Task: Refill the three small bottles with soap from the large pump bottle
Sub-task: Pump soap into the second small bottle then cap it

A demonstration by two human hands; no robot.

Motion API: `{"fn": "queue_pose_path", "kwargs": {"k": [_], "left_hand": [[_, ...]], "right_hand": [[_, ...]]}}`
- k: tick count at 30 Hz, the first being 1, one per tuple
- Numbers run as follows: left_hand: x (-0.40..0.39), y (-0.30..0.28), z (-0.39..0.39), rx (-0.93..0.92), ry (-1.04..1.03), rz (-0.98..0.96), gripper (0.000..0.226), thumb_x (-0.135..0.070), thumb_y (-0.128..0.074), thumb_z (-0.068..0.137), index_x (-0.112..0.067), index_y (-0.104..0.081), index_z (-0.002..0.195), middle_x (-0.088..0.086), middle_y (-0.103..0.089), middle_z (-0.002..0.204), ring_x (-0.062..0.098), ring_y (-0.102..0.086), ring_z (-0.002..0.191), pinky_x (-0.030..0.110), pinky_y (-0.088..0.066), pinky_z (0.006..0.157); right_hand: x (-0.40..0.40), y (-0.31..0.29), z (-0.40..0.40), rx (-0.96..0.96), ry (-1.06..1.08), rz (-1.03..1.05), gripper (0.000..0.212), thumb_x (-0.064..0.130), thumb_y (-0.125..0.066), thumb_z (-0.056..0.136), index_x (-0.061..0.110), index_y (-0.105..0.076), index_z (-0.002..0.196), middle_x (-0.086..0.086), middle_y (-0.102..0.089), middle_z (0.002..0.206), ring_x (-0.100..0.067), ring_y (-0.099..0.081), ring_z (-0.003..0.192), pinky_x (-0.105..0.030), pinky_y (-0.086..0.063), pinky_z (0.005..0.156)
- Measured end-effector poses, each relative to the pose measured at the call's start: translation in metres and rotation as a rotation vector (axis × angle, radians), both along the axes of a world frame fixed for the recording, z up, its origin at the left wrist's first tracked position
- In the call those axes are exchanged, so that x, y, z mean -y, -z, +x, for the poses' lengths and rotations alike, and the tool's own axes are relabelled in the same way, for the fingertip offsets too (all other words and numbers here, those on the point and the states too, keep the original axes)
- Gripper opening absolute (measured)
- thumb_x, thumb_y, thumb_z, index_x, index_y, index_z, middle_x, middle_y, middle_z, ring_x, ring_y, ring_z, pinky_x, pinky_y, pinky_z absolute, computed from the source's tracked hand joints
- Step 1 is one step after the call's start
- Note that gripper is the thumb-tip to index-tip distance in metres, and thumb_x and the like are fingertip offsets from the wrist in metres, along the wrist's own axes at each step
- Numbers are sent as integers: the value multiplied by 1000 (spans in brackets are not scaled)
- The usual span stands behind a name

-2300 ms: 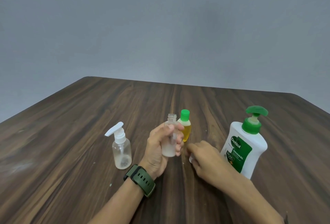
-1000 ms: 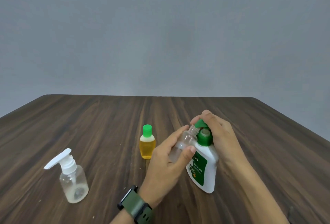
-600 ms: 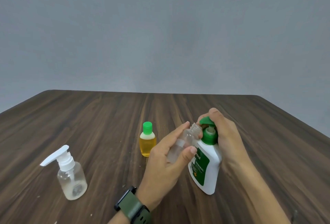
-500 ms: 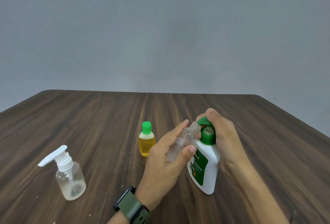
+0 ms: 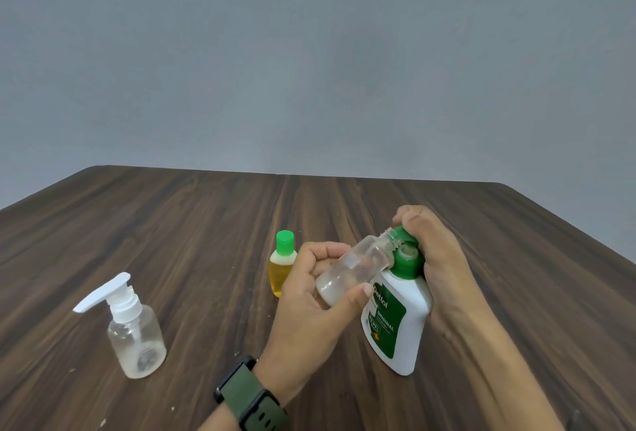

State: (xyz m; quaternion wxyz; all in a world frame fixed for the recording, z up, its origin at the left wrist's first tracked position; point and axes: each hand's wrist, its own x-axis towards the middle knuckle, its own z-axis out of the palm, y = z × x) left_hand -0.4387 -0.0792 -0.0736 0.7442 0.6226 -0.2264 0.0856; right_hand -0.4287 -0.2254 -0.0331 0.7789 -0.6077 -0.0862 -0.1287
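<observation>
My left hand [image 5: 315, 296] grips a small clear uncapped bottle [image 5: 358, 267], tilted so its threaded mouth sits under the green pump nozzle. The large white pump bottle [image 5: 395, 320] with a green label stands on the table. My right hand [image 5: 437, 258] wraps the pump bottle's far side, its fingers curled over the green pump head [image 5: 406, 251]. A small yellow bottle with a green cap [image 5: 283, 265] stands upright behind my left hand. At the left stands a clear small bottle with a white pump top [image 5: 132, 329].
A dark wood-grain table [image 5: 192, 224] carries everything; its far edge meets a plain grey wall. A green watch is on my left wrist [image 5: 249, 396].
The small clear bottle was carried from table centre to the pump nozzle. My right hand moved onto the pump head and has stayed there over the last second; the view shifted slightly.
</observation>
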Motion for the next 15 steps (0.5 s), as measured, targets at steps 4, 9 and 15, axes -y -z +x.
{"fn": "queue_pose_path", "kwargs": {"k": [4,9,15], "left_hand": [[-1,4,0,-14,-6,-19,37,-11,-73,65,-15,-56,98,-5,-70,86,6,-67,73,15,-52,62],[0,-2,-3,14,16,-56,34,-7,-73,67,-12,-56,96,-6,-72,82,2,-66,71,13,-51,61],[0,-5,-6,59,6,-54,38,-15,-79,66,-16,-57,96,-12,-70,82,1,-65,71,14,-51,61]], "right_hand": [[2,-1,2,-16,21,-31,11,10,-51,86,17,-49,78,3,-50,50,-10,-48,42,-22,-42,43],[-1,2,1,6,39,-23,12,29,-54,75,26,-52,63,3,-53,54,-11,-51,48,-32,-43,57],[-2,2,-2,22,21,42,20,27,-53,85,18,-48,68,5,-53,49,-8,-51,45,-28,-43,52]]}}
